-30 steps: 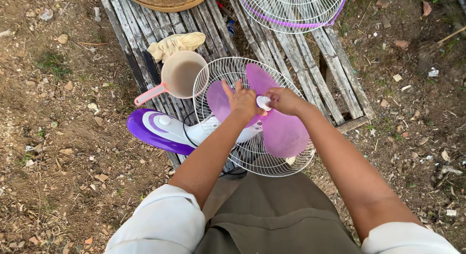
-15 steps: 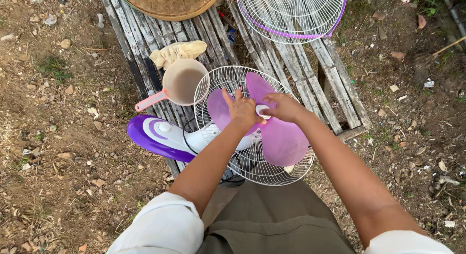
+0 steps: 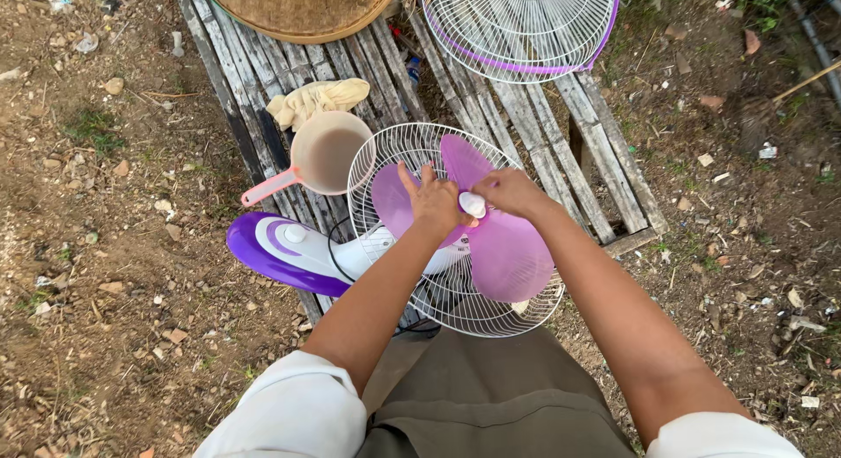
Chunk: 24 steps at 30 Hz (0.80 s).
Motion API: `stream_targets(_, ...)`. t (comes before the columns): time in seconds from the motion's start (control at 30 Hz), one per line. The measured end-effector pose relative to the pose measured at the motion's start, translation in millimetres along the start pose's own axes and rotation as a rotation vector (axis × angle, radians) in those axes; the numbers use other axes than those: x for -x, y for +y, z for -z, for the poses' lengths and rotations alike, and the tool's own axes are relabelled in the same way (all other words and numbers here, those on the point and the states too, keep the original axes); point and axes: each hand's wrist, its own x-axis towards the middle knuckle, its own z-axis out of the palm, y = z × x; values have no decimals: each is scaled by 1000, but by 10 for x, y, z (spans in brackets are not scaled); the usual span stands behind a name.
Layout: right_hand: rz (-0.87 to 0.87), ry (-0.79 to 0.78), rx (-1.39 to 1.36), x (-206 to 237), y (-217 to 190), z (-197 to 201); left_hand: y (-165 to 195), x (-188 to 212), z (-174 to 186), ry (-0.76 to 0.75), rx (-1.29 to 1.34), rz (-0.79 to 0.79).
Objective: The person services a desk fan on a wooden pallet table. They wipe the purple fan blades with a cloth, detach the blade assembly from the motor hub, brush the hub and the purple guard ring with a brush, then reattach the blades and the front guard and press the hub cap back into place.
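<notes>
left hand [image 3: 435, 200]: flat on the pink blade [image 3: 508, 252], holding nothing
right hand [image 3: 508, 191]: pinching the white cap [image 3: 472, 204] (fan hub)
nearby: scoop [image 3: 328, 156]

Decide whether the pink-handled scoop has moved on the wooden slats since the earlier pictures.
No. The scoop sits beside the cloth and wire guard, as before.

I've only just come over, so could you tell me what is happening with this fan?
A person is bent over a fan lying on a wooden pallet. The left hand rests on the pink fan blade, and the right hand grips the white cap at its hub. The blade sits in the rear wire guard; the front wire guard lies apart on the pallet. A scoop of murky water and a yellowish cloth lie nearby.
</notes>
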Motion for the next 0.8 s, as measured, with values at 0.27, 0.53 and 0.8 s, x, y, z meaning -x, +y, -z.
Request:
stream_targets(0.27,523,190,-39,86,-85,-101,-11,-2,-36,45,-39,-7)
stream_targets(0.53,-152,-99,75,45,-24,-108,0,-23,-35,5,-64,-5)
stream_targets(0.8,408,111,2,44,48,-109,11,-12,9,-4,-26,-10)
